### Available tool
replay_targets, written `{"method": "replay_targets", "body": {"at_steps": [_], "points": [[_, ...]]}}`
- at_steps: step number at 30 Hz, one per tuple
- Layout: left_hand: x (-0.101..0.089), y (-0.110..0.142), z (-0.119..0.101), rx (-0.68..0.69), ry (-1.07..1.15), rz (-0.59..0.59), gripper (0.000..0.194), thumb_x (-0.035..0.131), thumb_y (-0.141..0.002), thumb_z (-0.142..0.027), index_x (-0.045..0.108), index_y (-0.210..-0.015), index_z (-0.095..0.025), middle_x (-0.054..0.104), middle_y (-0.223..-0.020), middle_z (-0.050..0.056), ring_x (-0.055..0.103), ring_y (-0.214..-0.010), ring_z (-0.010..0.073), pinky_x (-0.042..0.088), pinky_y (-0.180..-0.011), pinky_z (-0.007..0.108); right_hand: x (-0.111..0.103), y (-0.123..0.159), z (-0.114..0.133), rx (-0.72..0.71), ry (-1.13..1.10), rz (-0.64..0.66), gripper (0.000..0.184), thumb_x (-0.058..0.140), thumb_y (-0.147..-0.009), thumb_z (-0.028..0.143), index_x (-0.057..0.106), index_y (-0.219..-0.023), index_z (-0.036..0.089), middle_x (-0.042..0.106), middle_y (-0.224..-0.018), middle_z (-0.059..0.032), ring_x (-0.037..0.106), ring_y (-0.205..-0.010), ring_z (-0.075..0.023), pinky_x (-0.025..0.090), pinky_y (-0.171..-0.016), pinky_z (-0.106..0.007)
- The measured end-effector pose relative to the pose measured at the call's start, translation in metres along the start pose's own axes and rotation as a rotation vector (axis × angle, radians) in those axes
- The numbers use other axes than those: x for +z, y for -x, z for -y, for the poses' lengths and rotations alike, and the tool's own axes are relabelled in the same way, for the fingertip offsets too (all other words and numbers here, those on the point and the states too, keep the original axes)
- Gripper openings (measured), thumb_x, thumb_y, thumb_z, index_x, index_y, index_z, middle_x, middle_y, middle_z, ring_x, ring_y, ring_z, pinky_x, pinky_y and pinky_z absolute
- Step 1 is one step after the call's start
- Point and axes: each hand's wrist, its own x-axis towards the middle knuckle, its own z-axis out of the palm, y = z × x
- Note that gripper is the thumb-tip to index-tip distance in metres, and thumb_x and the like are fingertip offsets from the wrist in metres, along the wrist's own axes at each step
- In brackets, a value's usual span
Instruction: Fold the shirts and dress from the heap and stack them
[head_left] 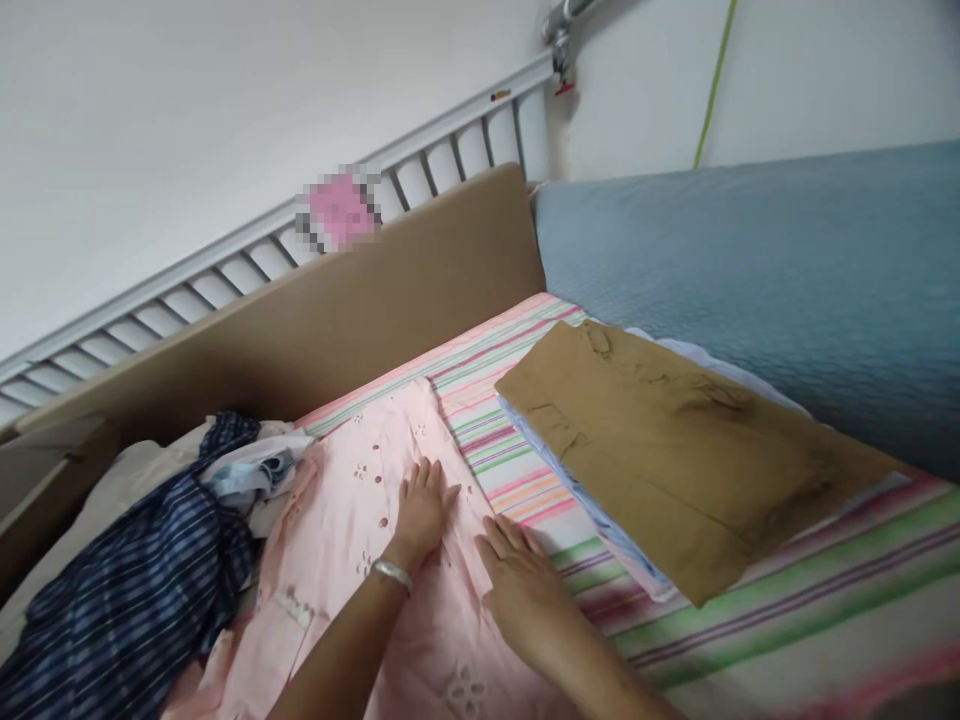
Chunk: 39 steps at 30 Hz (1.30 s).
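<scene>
A pale pink garment (345, 500) with small eyelet holes lies spread on the striped bed sheet (757, 590). My left hand (421, 505) rests flat on it, fingers stretched out and pointing away from me; a silver bangle (393, 572) circles that wrist. My right hand (517, 575) also lies flat, palm down, at the garment's right edge where it meets the sheet. Neither hand holds anything.
A folded tan garment (675, 450) sits on a stack of folded light clothes to the right. A heap of dark blue striped cloth (142, 580) and other clothes lies at the left. A brown headboard (337, 310) and a blue quilted mattress (750, 270) border the bed.
</scene>
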Motion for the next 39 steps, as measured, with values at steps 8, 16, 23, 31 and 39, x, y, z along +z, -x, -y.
{"method": "replay_targets", "body": {"at_steps": [8,16,23,31,39], "points": [[-0.005,-0.041,0.019,-0.108,-0.114,0.072,0.056,0.024,-0.089,-0.052,0.025,-0.142,-0.033,0.019,-0.152,0.006,0.013,-0.137,0.0374,0.020,-0.104,0.062,0.004,-0.001,0.001,0.033,0.040,0.050,0.061,0.051,-0.078,0.026,0.042,-0.136,0.008,0.024,-0.146,-0.0194,0.017,-0.137,-0.0322,0.014,-0.110,-0.051],[-0.019,-0.066,0.016,-0.017,-0.113,0.000,0.060,0.022,-0.088,-0.056,0.032,-0.140,-0.027,0.025,-0.150,0.006,0.015,-0.138,0.0321,0.016,-0.107,0.059,0.006,-0.003,0.004,0.067,0.019,0.071,0.054,0.047,-0.082,0.029,0.045,-0.134,0.014,0.024,-0.146,-0.0182,0.017,-0.136,-0.0323,0.016,-0.109,-0.053],[-0.006,-0.144,0.020,-0.033,-0.001,0.057,0.056,0.022,-0.090,-0.051,0.027,-0.142,-0.029,0.022,-0.152,0.000,0.015,-0.139,0.0297,0.020,-0.107,0.058,-0.004,-0.008,0.007,0.100,-0.045,0.140,0.054,0.053,-0.080,0.032,0.048,-0.131,0.016,0.023,-0.146,-0.0175,0.016,-0.136,-0.0342,0.017,-0.107,-0.057],[-0.005,-0.198,0.031,-0.058,0.068,0.113,0.059,0.023,-0.087,-0.058,0.024,-0.141,-0.036,0.017,-0.153,-0.003,0.009,-0.139,0.0335,0.014,-0.103,0.066,-0.006,-0.012,0.002,0.101,-0.057,0.298,0.065,0.056,-0.076,0.028,0.040,-0.138,0.017,0.016,-0.147,-0.0173,0.013,-0.136,-0.0373,0.018,-0.106,-0.059],[-0.041,-0.096,0.006,0.021,0.160,-0.151,0.062,0.029,-0.091,-0.044,0.016,-0.144,-0.015,0.013,-0.153,0.012,0.009,-0.140,0.0267,0.020,-0.109,0.051,-0.011,0.001,0.003,0.052,-0.047,0.103,0.059,0.059,-0.073,0.027,0.049,-0.129,0.015,0.027,-0.147,-0.0169,0.019,-0.137,-0.0319,0.015,-0.109,-0.049]]}}
